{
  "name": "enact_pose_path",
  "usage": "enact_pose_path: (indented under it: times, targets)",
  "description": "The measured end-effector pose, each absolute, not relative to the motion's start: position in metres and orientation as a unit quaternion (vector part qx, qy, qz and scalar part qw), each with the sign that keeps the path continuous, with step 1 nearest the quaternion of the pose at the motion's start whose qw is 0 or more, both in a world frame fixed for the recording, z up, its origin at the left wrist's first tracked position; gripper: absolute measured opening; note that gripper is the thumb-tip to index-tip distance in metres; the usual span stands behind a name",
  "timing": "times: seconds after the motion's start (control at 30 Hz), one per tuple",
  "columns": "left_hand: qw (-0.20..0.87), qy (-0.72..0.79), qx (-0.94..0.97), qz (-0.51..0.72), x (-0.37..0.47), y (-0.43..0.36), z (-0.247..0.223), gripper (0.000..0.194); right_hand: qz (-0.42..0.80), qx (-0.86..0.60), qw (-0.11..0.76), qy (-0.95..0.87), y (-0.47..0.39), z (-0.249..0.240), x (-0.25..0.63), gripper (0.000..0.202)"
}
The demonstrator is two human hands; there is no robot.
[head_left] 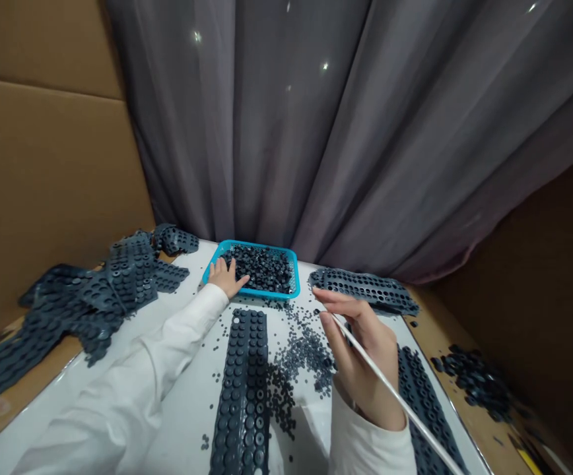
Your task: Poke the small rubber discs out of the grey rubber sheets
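My left hand (225,277) reaches over the near left rim of a blue plastic basket (295,280), with its fingers spread. The basket holds many small black rubber pieces (264,267); whether the fingertips touch them I cannot tell. Raised over the right side of the white board, my right hand (368,356) is closed around a thin white stick (390,389) that slants down toward me. By its thumb and fingertips is a small dark piece, too small to make out. Between my arms lies a dark moulded rubber strip (241,389) with rows of round studs.
Tiny dark bits (306,356) are scattered over the white board (177,422). Perforated rubber sheets (128,277) are heaped at left, another sheet (366,290) lies back right. A black pile (474,382) sits at far right. Cardboard (43,165) and a grey curtain (276,132) enclose the space.
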State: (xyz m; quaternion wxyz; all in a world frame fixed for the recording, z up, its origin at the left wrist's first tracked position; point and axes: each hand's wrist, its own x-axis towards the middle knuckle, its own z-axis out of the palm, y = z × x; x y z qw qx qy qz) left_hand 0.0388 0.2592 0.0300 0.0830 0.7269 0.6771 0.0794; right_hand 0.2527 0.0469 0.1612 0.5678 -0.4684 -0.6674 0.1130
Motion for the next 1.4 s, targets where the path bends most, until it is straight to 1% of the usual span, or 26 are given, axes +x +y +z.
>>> enact_pose_path:
  times: [0.2,0.33,0.47,0.53,0.6,0.67,0.7,0.73,0.87,0.97,1.07,1.13,1.2,1.23,1.33,1.37,1.4]
  targets:
    - [0.126,0.605,0.781,0.087,0.034,0.273,0.033,0.082,0.119,-0.470,0.580,-0.654,0.046,0.163,0.257,0.006]
    - [0.128,0.565,0.806,0.119,0.002,0.265,0.039,0.074,0.129,-0.484,0.568,-0.654,0.052,0.160,0.258,0.004]
    - [0.121,0.521,0.829,0.164,-0.027,0.249,0.055,0.066,0.133,-0.491,0.551,-0.661,0.056,0.158,0.257,0.003]
    - [0.113,0.496,0.840,0.186,-0.035,0.232,0.060,0.058,0.122,-0.495,0.545,-0.666,0.055,0.159,0.257,0.003]
    - [0.113,0.467,0.856,0.192,-0.035,0.210,0.059,0.043,0.103,-0.510,0.534,-0.666,0.054,0.160,0.257,0.005]
    - [0.124,0.440,0.871,0.178,-0.030,0.187,0.050,0.029,0.095,-0.532,0.525,-0.658,0.055,0.160,0.256,0.008]
    - [0.127,0.435,0.875,0.170,-0.025,0.177,0.044,0.026,0.099,-0.543,0.529,-0.645,0.055,0.159,0.255,0.008]
    - [0.127,0.437,0.875,0.166,-0.020,0.170,0.037,0.025,0.107,-0.549,0.541,-0.628,0.057,0.158,0.253,0.007]
    - [0.119,0.475,0.856,0.165,-0.002,0.167,0.010,0.035,0.156,-0.547,0.593,-0.570,0.065,0.151,0.238,0.007]
    - [0.118,0.489,0.849,0.164,0.003,0.180,0.002,0.032,0.223,-0.531,0.594,-0.561,0.069,0.146,0.226,0.012]
    - [0.115,0.493,0.845,0.172,0.005,0.179,0.010,0.031,0.287,-0.505,0.577,-0.574,0.063,0.137,0.218,0.019]
    - [0.119,0.482,0.849,0.180,0.005,0.160,0.020,0.031,0.295,-0.502,0.554,-0.595,0.051,0.126,0.218,0.019]
    - [0.137,0.442,0.868,0.182,0.005,0.121,0.028,0.024,0.292,-0.508,0.522,-0.620,0.033,0.111,0.221,0.016]
    - [0.153,0.406,0.883,0.179,0.004,0.096,0.030,0.020,0.291,-0.507,0.501,-0.638,0.022,0.100,0.224,0.015]
    - [0.228,0.237,0.931,0.159,0.001,0.011,0.025,0.017,0.287,-0.492,0.444,-0.692,-0.015,0.064,0.233,0.012]
    - [0.243,0.210,0.934,0.158,0.000,-0.015,0.020,0.022,0.285,-0.485,0.418,-0.713,-0.028,0.052,0.236,0.013]
    - [0.246,0.204,0.933,0.163,0.000,-0.038,0.014,0.031,0.276,-0.474,0.405,-0.732,-0.039,0.041,0.239,0.014]
